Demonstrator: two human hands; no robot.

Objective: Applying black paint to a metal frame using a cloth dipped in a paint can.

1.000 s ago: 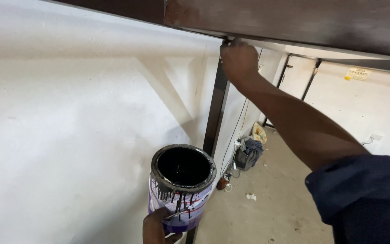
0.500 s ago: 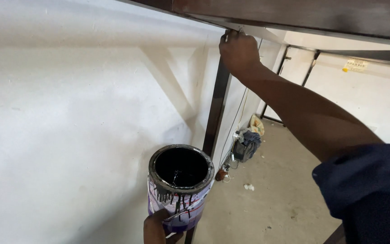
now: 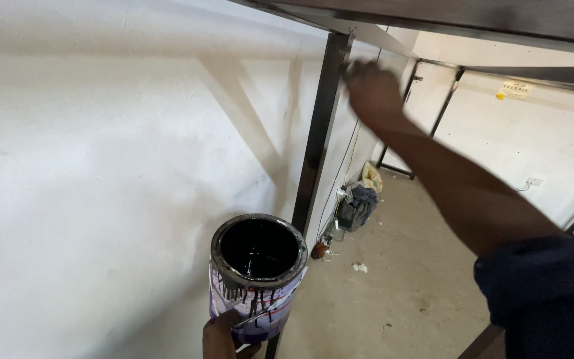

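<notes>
Right hand [image 3: 373,90] raised at the dark metal post [image 3: 317,139], just below the joint where the post meets the dark overhead beam [image 3: 473,16]. Hand is blurred; fingers look curled toward the post, but whether they grip a brush or anything else cannot be told. A second ago, and half a second ago, this hand sat higher, right at the corner under the beam; now it has dropped a little down the upright. Reads as a stroke travelling down the post from the joint, so the work on the top corner seems finished for the moment and the upright is being covered.

Left hand [image 3: 224,336] at bottom of view, closed around the lower part of an open paint can [image 3: 258,276], holding it upright. Can holds glossy black liquid; black drips run down its pale label. Can position nearly the same across the earlier views.

Post stands just in front of a white wall [image 3: 101,173]. Behind it, on the concrete floor [image 3: 400,279], a small dark bag [image 3: 355,206] and scraps near the wall base. Right sleeve dark blue.
</notes>
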